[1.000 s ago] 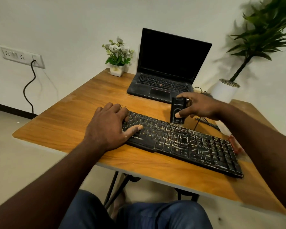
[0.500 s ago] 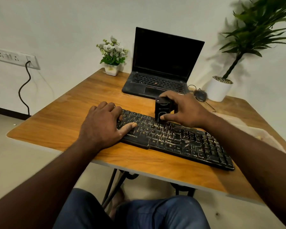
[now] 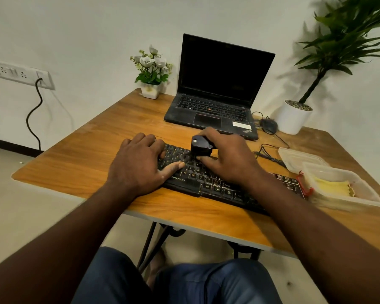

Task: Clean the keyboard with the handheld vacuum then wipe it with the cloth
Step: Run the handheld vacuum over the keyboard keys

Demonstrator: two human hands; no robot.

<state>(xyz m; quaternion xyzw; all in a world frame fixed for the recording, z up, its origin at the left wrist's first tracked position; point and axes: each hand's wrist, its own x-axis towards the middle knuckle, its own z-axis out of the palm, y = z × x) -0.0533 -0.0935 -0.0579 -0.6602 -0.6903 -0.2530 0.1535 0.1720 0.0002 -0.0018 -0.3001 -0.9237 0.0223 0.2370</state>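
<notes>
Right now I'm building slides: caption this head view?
Right hand holds handheld vacuum on keyboard; left hand rests on its end.

The keyboard [image 3: 215, 187] is partly hidden; the potted plant [image 3: 342, 36] is cropped.

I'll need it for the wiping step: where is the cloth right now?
In the head view, the yellow cloth lies inside a clear plastic container on the right side of the table, just past the right end of the keyboard.
</notes>
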